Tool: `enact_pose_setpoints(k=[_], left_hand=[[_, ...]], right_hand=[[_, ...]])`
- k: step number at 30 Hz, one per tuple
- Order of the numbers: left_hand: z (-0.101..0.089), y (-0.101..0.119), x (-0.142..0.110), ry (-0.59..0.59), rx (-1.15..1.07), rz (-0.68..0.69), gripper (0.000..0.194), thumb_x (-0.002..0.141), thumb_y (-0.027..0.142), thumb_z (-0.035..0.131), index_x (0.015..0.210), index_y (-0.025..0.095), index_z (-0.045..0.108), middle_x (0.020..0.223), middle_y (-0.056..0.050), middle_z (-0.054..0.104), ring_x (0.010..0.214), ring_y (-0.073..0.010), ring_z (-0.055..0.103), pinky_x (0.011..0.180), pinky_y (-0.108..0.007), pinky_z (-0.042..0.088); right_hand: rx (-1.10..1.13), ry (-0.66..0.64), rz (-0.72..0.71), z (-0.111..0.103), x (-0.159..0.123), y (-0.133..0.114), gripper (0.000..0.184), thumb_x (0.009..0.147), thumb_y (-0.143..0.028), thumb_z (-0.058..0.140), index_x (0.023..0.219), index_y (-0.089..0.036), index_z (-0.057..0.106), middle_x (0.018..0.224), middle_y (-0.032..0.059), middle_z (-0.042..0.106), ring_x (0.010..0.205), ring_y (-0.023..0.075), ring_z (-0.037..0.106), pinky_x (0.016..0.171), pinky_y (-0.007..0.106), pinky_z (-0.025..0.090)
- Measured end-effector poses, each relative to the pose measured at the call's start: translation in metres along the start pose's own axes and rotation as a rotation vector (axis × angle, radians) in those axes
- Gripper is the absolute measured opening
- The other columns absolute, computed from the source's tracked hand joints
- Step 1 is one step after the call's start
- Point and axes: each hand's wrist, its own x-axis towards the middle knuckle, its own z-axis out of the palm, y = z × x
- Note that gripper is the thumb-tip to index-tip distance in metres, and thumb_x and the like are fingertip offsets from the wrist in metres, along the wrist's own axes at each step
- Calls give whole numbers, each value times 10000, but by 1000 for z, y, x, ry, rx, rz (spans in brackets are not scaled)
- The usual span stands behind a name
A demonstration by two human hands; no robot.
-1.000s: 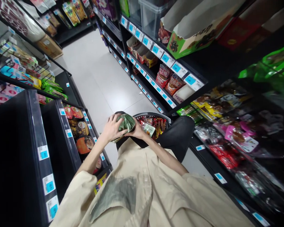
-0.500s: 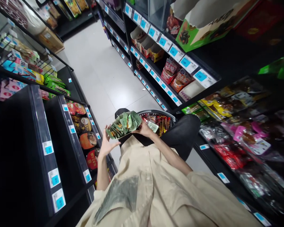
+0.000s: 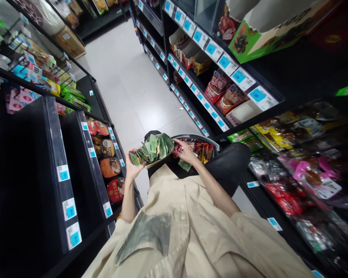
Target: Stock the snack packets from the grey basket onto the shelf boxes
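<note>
A shallow cardboard box [image 3: 155, 161] packed with green snack packets [image 3: 152, 148] is held up in front of my lap, slightly tilted. My left hand [image 3: 133, 166] grips its left end, thumb on the near side and fingers round the outer edge. At the other end, my right hand [image 3: 186, 152] has its fingertips against the box's edge, partly over the basket; the exact contact is hard to see. Just behind my right hand stands a dark basket [image 3: 191, 136] with a grey rim, holding red and yellow snack packets [image 3: 205, 151]. One green packet [image 3: 185, 165] lies below my right wrist.
Black shelves with blue price tags [image 3: 259, 94] line both sides closely. Bowl-shaped packages [image 3: 110, 166] fill a left shelf. Bagged snacks [image 3: 287, 200] lie low on the right. A green open carton [image 3: 249, 46] sits on the upper right shelf. Grey tiled floor [image 3: 121, 77] runs ahead.
My right hand has shifted right and slightly up, from under the box toward its end. The green packets now lean and spread differently. My left hand still holds the left end.
</note>
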Motion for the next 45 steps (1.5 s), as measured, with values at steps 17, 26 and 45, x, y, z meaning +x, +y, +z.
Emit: enact_pose_setpoints(k=[17,26,45], left_hand=[[4,-6,-13,0,36,13,907,796,573,721,1503,186,304,1393,-201,550,1303,-307,608,1166,-503,458],[6,-8,-13,24,-23,-4,922,778,568,736,1510,198,315,1379,-201,563,1284,-312,625,1145,-515,483],[7,-1,-13,34,-24,-33,858,726,437,745,1460,208,365,1416,-178,544,1324,-316,585,1175,-503,450]], right_hand=[[18,-8,387,-25,-37,38,250,631,-250,862,833,-208,720,836,64,758,863,293,717,874,392,547],[666,308,400,-66,-51,-3,607,625,-519,882,1062,-282,533,1033,26,742,843,224,733,763,387,631],[742,407,148,-73,-8,-125,608,764,-517,866,1262,-226,672,1113,73,782,1062,283,750,988,425,609]])
